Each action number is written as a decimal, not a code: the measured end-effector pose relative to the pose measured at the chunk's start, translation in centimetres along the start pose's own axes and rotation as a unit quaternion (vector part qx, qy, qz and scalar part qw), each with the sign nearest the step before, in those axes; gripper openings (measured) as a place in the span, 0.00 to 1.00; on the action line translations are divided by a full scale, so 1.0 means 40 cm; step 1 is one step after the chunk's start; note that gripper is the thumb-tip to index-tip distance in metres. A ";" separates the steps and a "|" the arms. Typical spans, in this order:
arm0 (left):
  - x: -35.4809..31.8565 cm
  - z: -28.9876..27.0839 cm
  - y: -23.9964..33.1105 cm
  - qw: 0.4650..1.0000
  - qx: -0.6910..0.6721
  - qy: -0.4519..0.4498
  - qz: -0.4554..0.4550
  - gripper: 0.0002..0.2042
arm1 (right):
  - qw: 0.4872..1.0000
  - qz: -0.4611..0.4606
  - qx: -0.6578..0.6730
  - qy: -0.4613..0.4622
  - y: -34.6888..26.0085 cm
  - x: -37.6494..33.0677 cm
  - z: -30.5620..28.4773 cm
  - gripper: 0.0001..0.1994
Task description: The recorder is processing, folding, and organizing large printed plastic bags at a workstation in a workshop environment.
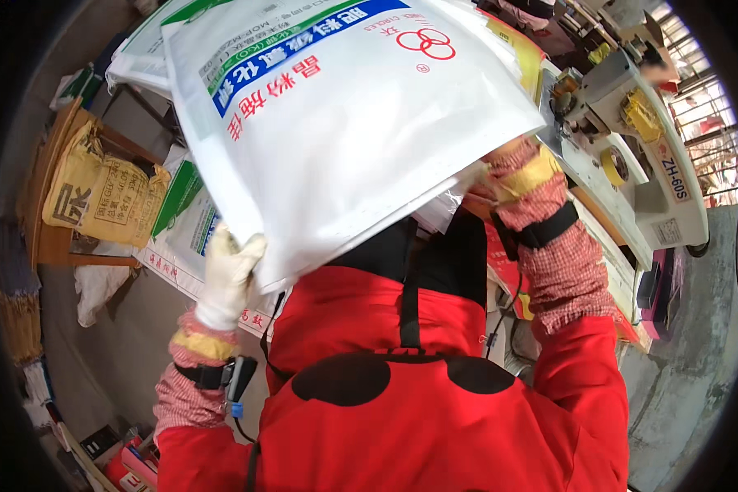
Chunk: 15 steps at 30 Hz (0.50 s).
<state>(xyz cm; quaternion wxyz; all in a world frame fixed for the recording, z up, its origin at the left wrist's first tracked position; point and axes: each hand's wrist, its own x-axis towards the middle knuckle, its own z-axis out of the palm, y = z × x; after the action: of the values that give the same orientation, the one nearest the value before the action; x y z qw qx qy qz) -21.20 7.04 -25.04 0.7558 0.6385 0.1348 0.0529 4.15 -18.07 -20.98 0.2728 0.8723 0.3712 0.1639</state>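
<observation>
A large white plastic sack (361, 164) with blue, green and red print spreads across the upper middle, in front of me and partly over my lap. More than one layer shows along its lower edge. My left hand (231, 271), in a white glove, is closed on its near left corner, thumb on top. My right hand (507, 151) is at the near right edge, mostly under the sack, so its fingers are hidden. More white sacks (139, 57) lie beneath and behind at the upper left.
A pale sewing machine (668, 176) stands on a worktable at the right, with a yellow roll (614, 166) by its arm. At the left, a wooden chair (47, 209) carries a yellow sack (107, 193). Another green-and-white sack (184, 213) lies beside the chair.
</observation>
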 end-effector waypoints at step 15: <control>-0.115 -0.143 -0.088 0.995 -0.005 0.095 -0.019 0.16 | 0.988 -0.151 -0.011 0.030 -0.062 -0.136 -0.034 0.14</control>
<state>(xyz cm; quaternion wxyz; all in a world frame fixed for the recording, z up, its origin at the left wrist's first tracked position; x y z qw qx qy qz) -27.49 10.67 -28.70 0.7437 0.6241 0.2179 0.0999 -1.53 -20.16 -21.82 0.2924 0.7981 0.5048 0.1507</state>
